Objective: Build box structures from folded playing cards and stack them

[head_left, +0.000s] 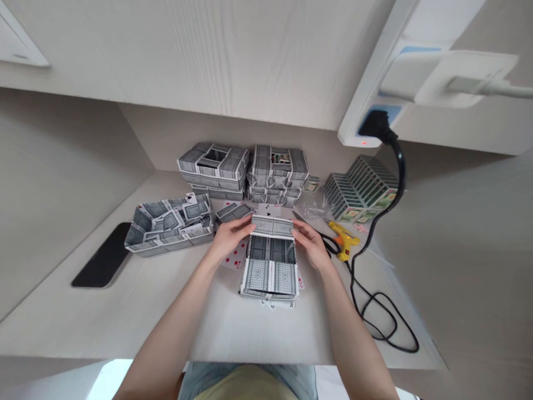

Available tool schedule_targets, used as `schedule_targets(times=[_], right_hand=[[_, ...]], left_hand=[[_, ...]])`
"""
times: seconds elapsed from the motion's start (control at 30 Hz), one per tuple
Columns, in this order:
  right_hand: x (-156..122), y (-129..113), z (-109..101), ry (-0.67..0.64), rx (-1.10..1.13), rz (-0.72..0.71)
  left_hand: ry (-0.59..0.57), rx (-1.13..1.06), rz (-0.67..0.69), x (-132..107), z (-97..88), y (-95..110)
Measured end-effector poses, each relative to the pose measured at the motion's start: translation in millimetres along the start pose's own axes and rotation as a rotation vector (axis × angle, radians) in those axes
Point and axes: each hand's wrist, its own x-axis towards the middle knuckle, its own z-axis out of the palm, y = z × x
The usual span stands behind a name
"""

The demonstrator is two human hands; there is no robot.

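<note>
While 2 hands hold it — card box gapes.

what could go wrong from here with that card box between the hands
The yellow glue gun lies close to the right hand; if hot, which the picture cannot show, it might burn a finger.
The black cord loops beside the right forearm and could snag a sleeveless arm.
Loose cards poke out around the card box, so they might slide as the left hand shifts it.

Pale desktop with black phone, open card tray, stacked card boxes and yellow glue gun.
</note>
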Motion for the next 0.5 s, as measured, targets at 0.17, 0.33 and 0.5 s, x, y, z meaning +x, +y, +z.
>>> schedule_targets(times=[0.17,0.33,0.5], right_hand=[[0.3,0.9,-1.4,0.006,0.003,0.016],[0.1,1.3,-1.6,0.009,-0.006,0.031],[0.0,2.5,-1.0,0.026,-0.007,0.022]], left_hand=[[0.009,0.086,0.013,-4.4,1.6,6.6],[0.033,0.176,0.053,-6.2,3.2,8.3],[0.057,0.185,0.093,-4.3,5.4,0.9]])
